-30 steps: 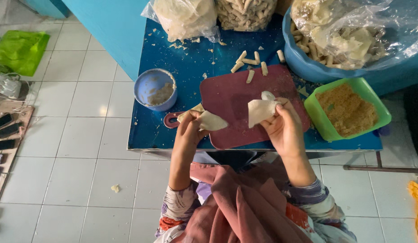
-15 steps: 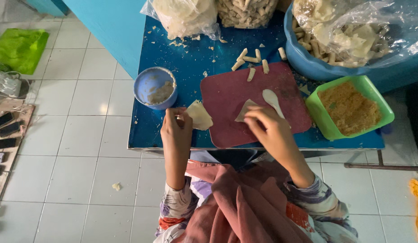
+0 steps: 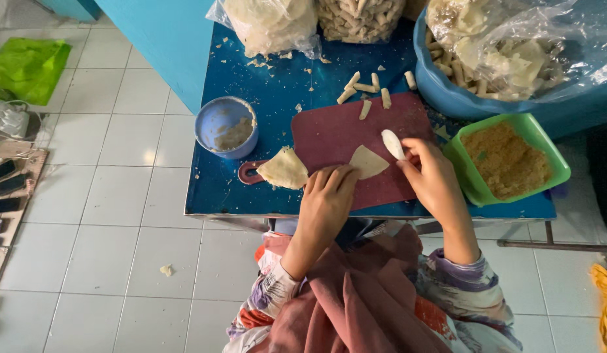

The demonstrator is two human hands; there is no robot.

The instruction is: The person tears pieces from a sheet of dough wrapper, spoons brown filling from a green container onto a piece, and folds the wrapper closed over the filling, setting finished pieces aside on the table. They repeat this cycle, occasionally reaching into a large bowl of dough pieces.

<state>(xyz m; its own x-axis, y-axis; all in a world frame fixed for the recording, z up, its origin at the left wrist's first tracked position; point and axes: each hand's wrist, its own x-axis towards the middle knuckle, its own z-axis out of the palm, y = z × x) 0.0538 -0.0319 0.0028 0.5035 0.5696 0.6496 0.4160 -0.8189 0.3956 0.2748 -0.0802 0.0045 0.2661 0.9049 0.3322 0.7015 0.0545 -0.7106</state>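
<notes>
Head view: left hand point(image 3: 326, 196) rests flat, fingers spread, on the wrapper sheet point(image 3: 367, 161) lying on the maroon cutting board point(image 3: 336, 134). Right hand point(image 3: 429, 175) pinches a white spoon point(image 3: 392, 144) beside the green filling tub point(image 3: 537, 140) on the worktop point(image 3: 277, 98).

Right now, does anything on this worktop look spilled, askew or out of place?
Yes. Pale crumbs and flakes lie scattered over the blue table near the plastic bags. A stack of wrappers hangs off the maroon cutting board, covering its handle. Neither the left hand nor the right hand touches them.
</notes>
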